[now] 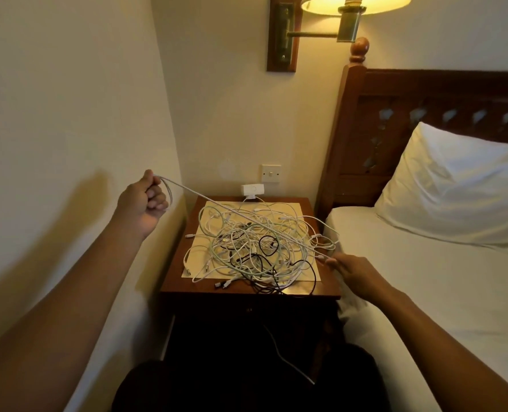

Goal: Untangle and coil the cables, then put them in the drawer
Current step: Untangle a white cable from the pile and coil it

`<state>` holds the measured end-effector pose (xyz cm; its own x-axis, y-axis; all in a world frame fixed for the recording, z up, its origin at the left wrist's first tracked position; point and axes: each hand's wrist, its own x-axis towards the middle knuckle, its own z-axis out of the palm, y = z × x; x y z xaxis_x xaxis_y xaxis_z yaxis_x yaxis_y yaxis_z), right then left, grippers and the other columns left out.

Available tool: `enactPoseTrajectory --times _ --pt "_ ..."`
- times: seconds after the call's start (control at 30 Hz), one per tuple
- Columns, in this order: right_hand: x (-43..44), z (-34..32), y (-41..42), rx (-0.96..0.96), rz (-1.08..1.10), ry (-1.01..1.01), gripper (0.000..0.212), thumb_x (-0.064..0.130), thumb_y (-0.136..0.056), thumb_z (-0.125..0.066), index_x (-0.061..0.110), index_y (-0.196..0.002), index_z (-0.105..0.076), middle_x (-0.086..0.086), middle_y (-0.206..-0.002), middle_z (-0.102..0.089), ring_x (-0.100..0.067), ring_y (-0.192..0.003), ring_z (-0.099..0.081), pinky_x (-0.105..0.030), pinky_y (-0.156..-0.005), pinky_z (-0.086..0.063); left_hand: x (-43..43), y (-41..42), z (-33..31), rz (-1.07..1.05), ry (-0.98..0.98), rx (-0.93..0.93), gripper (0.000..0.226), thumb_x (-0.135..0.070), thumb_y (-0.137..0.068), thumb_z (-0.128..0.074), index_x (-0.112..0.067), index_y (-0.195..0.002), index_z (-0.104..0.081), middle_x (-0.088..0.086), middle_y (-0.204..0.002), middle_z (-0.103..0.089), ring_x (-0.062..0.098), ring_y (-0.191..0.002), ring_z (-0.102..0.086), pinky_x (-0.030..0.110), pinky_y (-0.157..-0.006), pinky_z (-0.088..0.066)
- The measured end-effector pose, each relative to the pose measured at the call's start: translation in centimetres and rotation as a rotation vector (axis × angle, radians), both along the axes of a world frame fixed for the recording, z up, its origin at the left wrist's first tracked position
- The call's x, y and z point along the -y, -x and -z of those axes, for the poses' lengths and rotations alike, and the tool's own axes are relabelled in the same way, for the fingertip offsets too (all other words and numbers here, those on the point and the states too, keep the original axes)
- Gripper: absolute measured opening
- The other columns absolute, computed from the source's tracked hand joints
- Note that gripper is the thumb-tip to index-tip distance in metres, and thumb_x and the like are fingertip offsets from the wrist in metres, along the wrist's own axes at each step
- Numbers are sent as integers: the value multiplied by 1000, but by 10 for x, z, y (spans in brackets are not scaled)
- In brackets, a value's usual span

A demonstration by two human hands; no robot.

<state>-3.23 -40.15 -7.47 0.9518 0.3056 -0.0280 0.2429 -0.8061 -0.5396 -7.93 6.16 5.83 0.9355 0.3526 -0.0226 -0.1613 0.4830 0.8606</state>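
Step in hand: untangling, first cable being pulled out. Left hand (pixel 145 200), raised at 10 o'clock from the pile, fingers curled tight round a loop of one long thin white cable (pixel 205 197). That cable runs taut down across the pile to the right hand (pixel 346 267) at 4 o'clock, which pinches its far end between fingertips, just at the table's right edge. Rest of the task things: a messy heap of white and black charging cables (pixel 255 251), sitting on a cream paper sheet (pixel 291 209) in the middle of the small brown wooden bedside table (pixel 177 272). Dark drawer front (pixel 246 307) below at 6 o'clock looks closed, too dim to be sure. White-sheeted bed (pixel 425 292) at 3 o'clock. Nothing coiled yet, nothing stowed; task is early. Next move likely calls for lifting the taut cable clear of the heap without dragging loops along, then winding it round the left hand's loop. Snag risk: it crosses over several strands.
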Motion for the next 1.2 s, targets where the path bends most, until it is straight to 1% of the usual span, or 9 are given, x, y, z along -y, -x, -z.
enactPoseTrajectory --times 0.33,0.63,0.7,0.77,0.83,0.97,1.07,1.13,1.2 --pt "15 30 21 -28 -141 209 24 15 -102 -60 34 -104 -73 12 -102 -68 -12 -98 -67 -26 -86 -55 4 -17 13 -135 230 28 32 -32 -110 -42 -10 -96 -62 -7 -55 -48 6 -43 -39 19 -49 -36" --pt "17 -9 36 -312 92 -656 38 40 -99 -50 13 -106 -76 -13 -92 -71 -29 -92 -67 -33 -77 -58 -21 -13 58 -242 233 -143 27 -17 -110 -39 -10 -89 -53 0 -75 -50 6 -38 -36 18 -44 -34" --pt "23 -3 32 -377 86 -506 30 35 -104 -50 19 -106 -75 -11 -100 -73 -27 -99 -68 -32 -82 -59 -12 -6 54 -140 141 -187 30 -20 -110 -39 -6 -94 -60 -1 -69 -43 7 -37 -31 18 -40 -31" --pt "21 -3 31 -440 -42 -100 21 39 -104 -52 31 -111 -71 -7 -119 -72 -23 -113 -66 -24 -87 -54 3 4 35 32 -1 -209 32 -21 -110 -39 -4 -96 -63 -2 -61 -38 6 -37 -27 19 -38 -27" --pt "11 -16 33 -431 -173 300 51 60 -95 -55 30 -137 -59 -5 -146 -58 -23 -133 -54 -28 -103 -46 26 18 12 250 -179 -226 31 -19 -108 -40 -4 -94 -63 -4 -55 -35 6 -38 -24 20 -38 -23" --pt "-48 -76 45 -237 -204 -67 99 75 -81 -64 28 -161 -29 2 -166 -34 -18 -148 -37 -42 -120 -36 83 39 -23 659 -452 -203 30 -21 -107 -42 -3 -98 -64 -4 -55 -36 6 -40 -22 21 -40 -18" --pt "-105 -103 61 -42 -330 -278 66 53 -96 -62 29 -154 -42 3 -153 -52 -15 -138 -49 -46 -114 -44 124 50 -34 798 -431 -158 28 -22 -107 -42 -5 -96 -61 -3 -56 -40 6 -42 -25 20 -41 -22" --pt "-135 -98 70 2 -318 -370 28 31 -108 -49 22 -132 -60 0 -116 -72 -17 -108 -67 -48 -98 -54 138 53 -41 761 -281 -65 26 -22 -105 -44 -5 -95 -60 -4 -55 -39 5 -41 -27 19 -41 -25" --pt "-149 -81 79 -54 -274 -393 28 25 -111 -39 19 -120 -65 3 -85 -69 -19 -81 -68 -52 -85 -59 137 48 -53 612 -91 29 23 -22 -102 -47 -4 -99 -60 -7 -53 -36 4 -40 -26 19 -41 -27"
